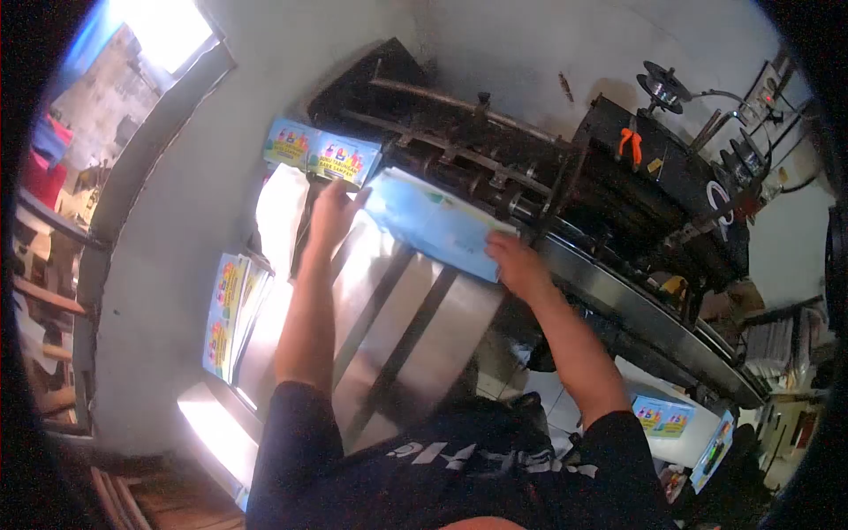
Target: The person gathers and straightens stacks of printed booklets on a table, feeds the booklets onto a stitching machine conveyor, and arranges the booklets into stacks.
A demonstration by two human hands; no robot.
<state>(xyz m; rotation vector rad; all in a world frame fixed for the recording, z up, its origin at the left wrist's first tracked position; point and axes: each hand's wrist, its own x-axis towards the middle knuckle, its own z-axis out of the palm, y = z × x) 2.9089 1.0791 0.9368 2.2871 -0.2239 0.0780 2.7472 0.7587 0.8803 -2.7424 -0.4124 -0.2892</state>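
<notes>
A light-blue printed cover sheet (433, 221), blurred by motion, is held flat in front of the machine. My right hand (521, 267) is closed on its right end, thumb and fingers at the edge. At the left end, my left hand (330, 215) is closed, with its thumb against the sheet; its other fingers are partly hidden near a pile of printed covers (340, 159). These covers show colourful figures and yellow lettering panels. Below the sheet lies a shiny metal table (380, 300) with dark slots.
The dark machine (468, 150) with bars and rollers stands along the wall. Orange-handled pliers (629, 146) and a wire spool (662, 87) sit on its right part. More covers (225, 314) stand at left; others (662, 417) lie on a white surface at lower right.
</notes>
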